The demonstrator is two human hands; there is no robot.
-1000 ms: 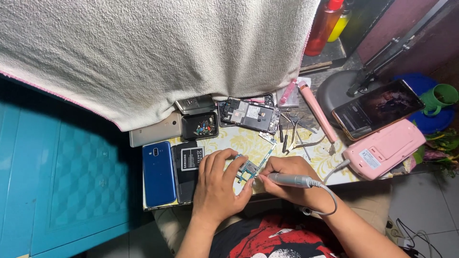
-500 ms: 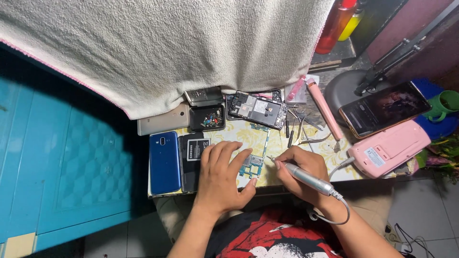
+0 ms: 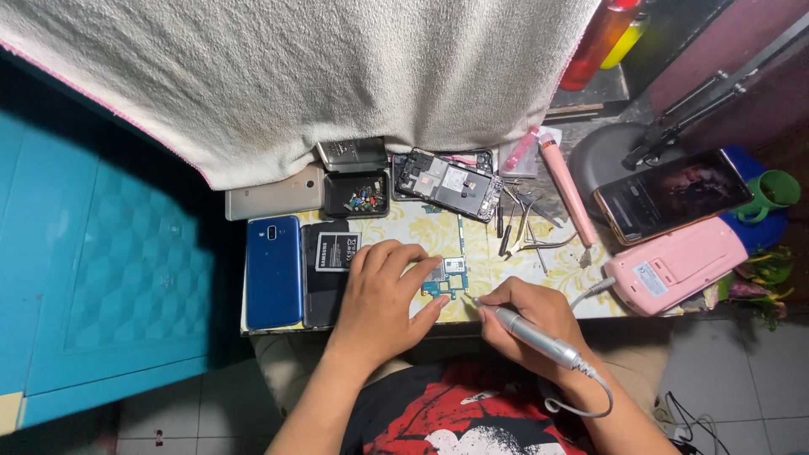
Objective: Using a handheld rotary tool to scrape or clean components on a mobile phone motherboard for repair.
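A small green circuit board (image 3: 447, 281) lies on the patterned work mat (image 3: 404, 227). My left hand (image 3: 383, 303) rests flat beside it, fingertips pinning its left edge. My right hand (image 3: 527, 316) grips a grey pen-shaped corded tool (image 3: 531, 334) like a pencil, its tip aimed at the board's right edge. The cord (image 3: 590, 396) loops down past my right wrist.
A blue phone (image 3: 273, 271) and an opened black phone with battery (image 3: 329, 270) lie left of my hand. Behind are a small parts tray (image 3: 357, 195), a disassembled phone (image 3: 447, 184), tweezers (image 3: 527, 227), a pink pen-like tool (image 3: 566, 185), a lit phone (image 3: 672, 194) on a stand, a pink device (image 3: 678, 265). A white towel (image 3: 337, 76) hangs overhead.
My right hand has shifted the tool from lying nearly level to a pencil grip angled at the board. My left hand stays on the board.
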